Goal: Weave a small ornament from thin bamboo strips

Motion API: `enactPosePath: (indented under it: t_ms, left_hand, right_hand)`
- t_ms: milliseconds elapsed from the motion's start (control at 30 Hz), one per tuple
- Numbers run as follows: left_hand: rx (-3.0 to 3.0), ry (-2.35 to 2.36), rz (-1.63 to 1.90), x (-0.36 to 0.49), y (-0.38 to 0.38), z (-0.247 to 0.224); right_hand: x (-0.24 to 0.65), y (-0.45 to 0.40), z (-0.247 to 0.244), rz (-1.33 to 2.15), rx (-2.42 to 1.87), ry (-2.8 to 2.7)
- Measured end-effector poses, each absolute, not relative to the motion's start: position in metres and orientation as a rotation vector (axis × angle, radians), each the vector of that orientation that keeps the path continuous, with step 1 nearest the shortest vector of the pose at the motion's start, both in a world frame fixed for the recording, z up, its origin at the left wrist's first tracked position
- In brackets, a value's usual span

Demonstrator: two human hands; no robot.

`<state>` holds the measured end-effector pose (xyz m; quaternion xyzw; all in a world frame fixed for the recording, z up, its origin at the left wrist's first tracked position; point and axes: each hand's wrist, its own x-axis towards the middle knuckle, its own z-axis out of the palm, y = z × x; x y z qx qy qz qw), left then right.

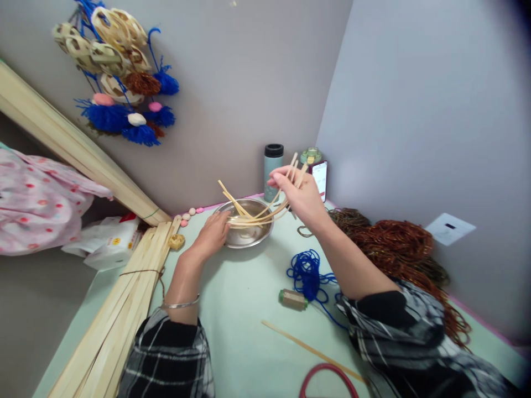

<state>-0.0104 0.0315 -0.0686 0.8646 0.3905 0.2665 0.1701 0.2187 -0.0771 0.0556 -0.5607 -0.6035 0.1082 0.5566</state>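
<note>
A steel bowl (249, 240) stands on the pale green table (240, 309) near the wall. Several thin pale strips (265, 219) curve from inside the bowl up to my right hand (302, 194), which is closed around their upper ends above and right of the rim. Other strip ends (228, 193) lean out over the bowl's far left rim. My left hand (213, 229) rests at the bowl's left rim, fingers reaching over the edge beside the strips; whether it grips any of them is hard to make out.
Bundled flat strips (128, 293) lie at left. Blue cord (307, 271), a spool (293, 299), a single strip (307, 346) and a red handle (327, 376) are nearer. Brown cord (394, 243) lies right. A bottle (272, 166) and phone (319, 179) stand behind.
</note>
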Motion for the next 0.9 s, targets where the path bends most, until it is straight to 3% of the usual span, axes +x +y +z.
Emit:
enactPosePath:
  t_ms: [233, 500, 667, 900]
  left_hand:
    - [2.604, 1.150, 0.538, -0.010, 0.029, -0.063]
    - [2.522, 1.059, 0.368, -0.004, 0.017, -0.044]
    - [2.369, 1.045, 0.495, -0.005, 0.012, -0.035]
    - [2.344, 1.109, 0.696, -0.017, 0.017, -0.026]
  right_hand:
    - [0.226, -0.067, 0.051, 0.522, -1.009, -1.089]
    - [0.218, -0.066, 0.036, 0.280, -1.220, -1.411]
    - [0.211, -0.072, 0.031, 0.108, -1.544, -1.667]
    - [0.211, -0.070, 0.029, 0.084, -1.613, -1.689]
